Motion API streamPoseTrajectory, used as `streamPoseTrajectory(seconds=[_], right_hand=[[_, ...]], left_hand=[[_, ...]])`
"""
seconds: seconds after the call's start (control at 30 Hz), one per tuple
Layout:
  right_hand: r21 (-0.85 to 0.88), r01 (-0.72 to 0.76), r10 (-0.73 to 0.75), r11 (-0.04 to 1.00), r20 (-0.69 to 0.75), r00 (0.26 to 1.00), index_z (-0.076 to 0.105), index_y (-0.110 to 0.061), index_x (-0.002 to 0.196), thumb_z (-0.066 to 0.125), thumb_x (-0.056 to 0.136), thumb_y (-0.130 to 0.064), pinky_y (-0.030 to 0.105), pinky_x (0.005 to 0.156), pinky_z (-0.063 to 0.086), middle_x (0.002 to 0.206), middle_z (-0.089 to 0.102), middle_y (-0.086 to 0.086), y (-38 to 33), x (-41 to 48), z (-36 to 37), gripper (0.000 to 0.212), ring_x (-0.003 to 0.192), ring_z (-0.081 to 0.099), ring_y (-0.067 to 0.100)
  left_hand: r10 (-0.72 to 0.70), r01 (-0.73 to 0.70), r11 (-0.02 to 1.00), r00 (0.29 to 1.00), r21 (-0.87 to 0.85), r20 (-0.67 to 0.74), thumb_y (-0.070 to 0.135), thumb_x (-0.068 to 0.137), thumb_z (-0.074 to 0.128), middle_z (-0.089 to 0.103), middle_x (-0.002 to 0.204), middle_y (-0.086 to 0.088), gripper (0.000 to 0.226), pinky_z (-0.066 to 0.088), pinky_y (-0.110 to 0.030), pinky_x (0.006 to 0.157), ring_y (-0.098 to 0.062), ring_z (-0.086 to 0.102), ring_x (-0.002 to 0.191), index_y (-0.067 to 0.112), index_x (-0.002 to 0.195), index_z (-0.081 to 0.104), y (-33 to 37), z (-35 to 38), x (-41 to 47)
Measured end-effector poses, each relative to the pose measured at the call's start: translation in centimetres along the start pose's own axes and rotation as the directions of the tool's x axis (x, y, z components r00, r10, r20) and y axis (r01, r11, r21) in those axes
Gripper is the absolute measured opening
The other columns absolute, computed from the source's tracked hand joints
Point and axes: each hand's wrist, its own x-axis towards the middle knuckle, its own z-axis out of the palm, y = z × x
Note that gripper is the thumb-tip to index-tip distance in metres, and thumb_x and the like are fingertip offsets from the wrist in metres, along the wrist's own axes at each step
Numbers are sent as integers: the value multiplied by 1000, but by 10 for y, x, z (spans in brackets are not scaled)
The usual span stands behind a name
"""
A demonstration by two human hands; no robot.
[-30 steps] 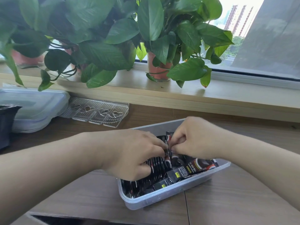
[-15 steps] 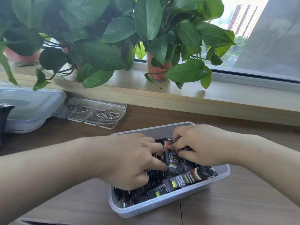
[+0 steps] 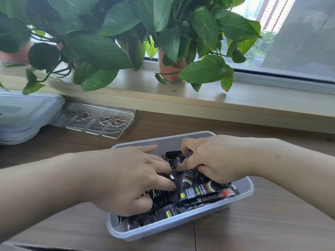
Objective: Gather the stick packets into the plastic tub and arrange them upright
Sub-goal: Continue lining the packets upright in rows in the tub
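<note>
1. Head view, the tub: the plastic tub [image 3: 243, 194] sits on the wooden surface [image 3: 262, 223] directly in front of the person, and over the last second it has slid nearer to the camera and a little leftward in frame while both hands stayed inside it

2. Head view, the packets: all the stick packets [image 3: 203, 192] in sight are inside the tub; a dense row at the left end stands on edge, while several at the right and front lie flat or slanted across one another. No packets show loose on the surface, so gathering looks done and arranging remains

3. Head view, left hand: the left hand [image 3: 126, 180] lies over the standing row, its fingers [image 3: 163, 183] spread and curled down against the packet tops. A second ago it was bunched tighter near the middle; now it is flatter, seemingly bracing the row. Whether it grips any packet I cannot tell

4. Head view, right hand: the right hand [image 3: 215, 160] has opened from a pinch at the middle into a looser claw, fingertips touching packets beside the row; a firm hold cannot be confirmed

5. Meaning: the upright row looks steadied, and the flat packets on the right are probably next to be stood up
</note>
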Motion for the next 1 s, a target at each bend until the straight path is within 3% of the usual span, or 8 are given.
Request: streamPoseTrajectory(seconds=[0.23, 0.4, 0.47, 0.53, 0.63, 0.8, 0.87, 1.0], right_hand=[[24, -6, 6, 1000, -9, 1000, 52, -46, 137, 41, 98, -17, 34, 88, 47, 137, 31, -15, -1, -3, 3, 49, 105, 54, 16], [149, -32, 47, 988, -99, 994, 73, -30, 116, 40, 96, -17, 12, 74, 33, 145, 34, -17, -8, -1, 4, 40, 81, 44, -4], [161, -50, 85, 986, -216, 973, 76, -17, 84, 45, 93, -25, 21, 78, 39, 130, 56, -8, -10, 6, 8, 33, 78, 45, 2], [169, -95, 142, 981, -298, 944, 70, -12, 72, 48, 92, -40, 31, 77, 49, 95, 70, 1, -13, 13, 12, 40, 77, 56, 14], [202, -156, 214, 967, -308, 927, 72, -21, 93, 56, 94, -48, 30, 79, 49, 88, 71, -5, -9, 17, 15, 32, 87, 59, 15], [337, -51, 156, 940, -291, 944, 67, -31, 119, 63, 93, -37, 6, 67, 34, 87, 60, -25, 1, 7, 13, 28, 72, 49, -13], [356, 13, 103, 934, -303, 947, 70, -32, 116, 61, 94, -25, 10, 76, 38, 101, 63, -26, 6, -2, 8, 25, 81, 52, -13], [200, 69, -24, 977, -218, 976, 64, -40, 125, 46, 89, 0, 17, 104, 32, 139, 51, -29, 12, -12, 1, 57, 120, 38, -4]], left_hand=[[-51, 51, 999, 998, 2, 34, 44, 77, 25, 48, 142, 7, 68, 8, -40, 125, -9, 34, 140, 42, 143, 40, 2, 0, -1], [-68, 69, 997, 997, -28, 41, 46, 77, 22, 42, 147, 8, 71, 7, -39, 125, -9, 29, 144, 43, 146, 36, 3, -1, -3], [-70, 72, 997, 997, -38, 45, 46, 77, 22, 42, 148, 7, 71, 7, -38, 125, -10, 29, 143, 43, 146, 36, 5, -1, -3], [-71, 73, 996, 996, -43, 48, 45, 79, 23, 40, 148, 7, 69, 8, -38, 125, -10, 29, 143, 43, 146, 35, 5, 0, -3], [-73, 75, 995, 997, -62, 39, 45, 80, 23, 39, 149, 9, 67, 8, -38, 125, -8, 26, 144, 44, 146, 35, 4, 1, -7], [-84, 82, 993, 996, -81, -18, 45, 77, 23, 46, 145, 9, 67, 11, -40, 124, -10, 33, 142, 45, 141, 42, 3, 10, -4], [-77, 75, 995, 996, -69, -34, 45, 77, 23, 47, 145, 6, 67, 14, -42, 124, -13, 36, 141, 43, 140, 45, 3, 11, -4], [-72, 71, 996, 997, -48, -28, 46, 77, 21, 48, 143, 4, 69, 12, -40, 124, -15, 36, 140, 40, 141, 46, 7, 7, -2]])
